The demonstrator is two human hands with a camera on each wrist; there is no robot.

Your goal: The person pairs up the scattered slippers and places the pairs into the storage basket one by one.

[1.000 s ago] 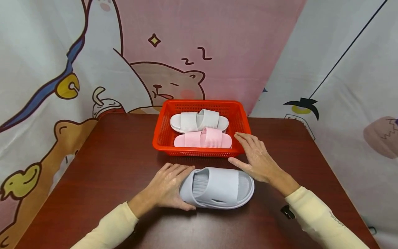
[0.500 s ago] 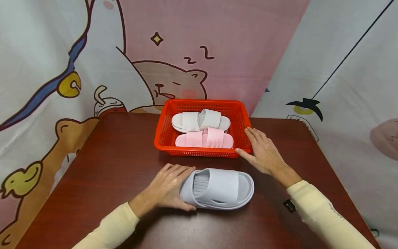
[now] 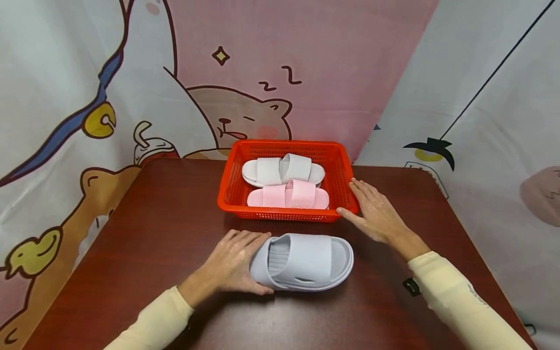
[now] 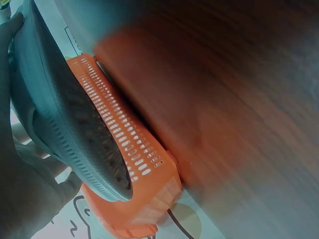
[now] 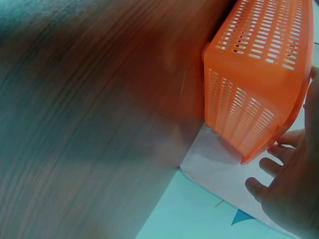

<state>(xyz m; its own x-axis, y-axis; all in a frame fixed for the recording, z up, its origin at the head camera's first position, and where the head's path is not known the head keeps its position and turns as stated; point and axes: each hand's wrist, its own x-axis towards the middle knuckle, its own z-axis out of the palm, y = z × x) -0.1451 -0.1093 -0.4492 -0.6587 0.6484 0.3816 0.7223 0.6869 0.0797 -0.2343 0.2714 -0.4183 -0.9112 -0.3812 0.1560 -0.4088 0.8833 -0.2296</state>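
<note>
My left hand (image 3: 236, 262) grips the heel end of a grey slide slipper (image 3: 310, 260), with fingers on the far side and thumb on the near side. In the left wrist view the side and part of the sole of this slipper (image 4: 60, 109) show, apparently raised off the table. My right hand (image 3: 378, 216) touches the right front corner of a red plastic basket (image 3: 280, 214), its fingers extended along the right rim and the thumb at the front. Inside the basket lie white slippers (image 3: 282, 170) at the back and pink slippers (image 3: 288, 194) in front.
The dark wooden table (image 3: 175, 209) carries the basket near its far edge. A printed cloth (image 3: 341, 63) hangs behind and at both sides. A small black object (image 3: 411, 287) shows by the right sleeve.
My right hand has moved right, from above the basket's front right corner to touching it at the rim. The left hand and the grey slipper have shifted slightly left.
</note>
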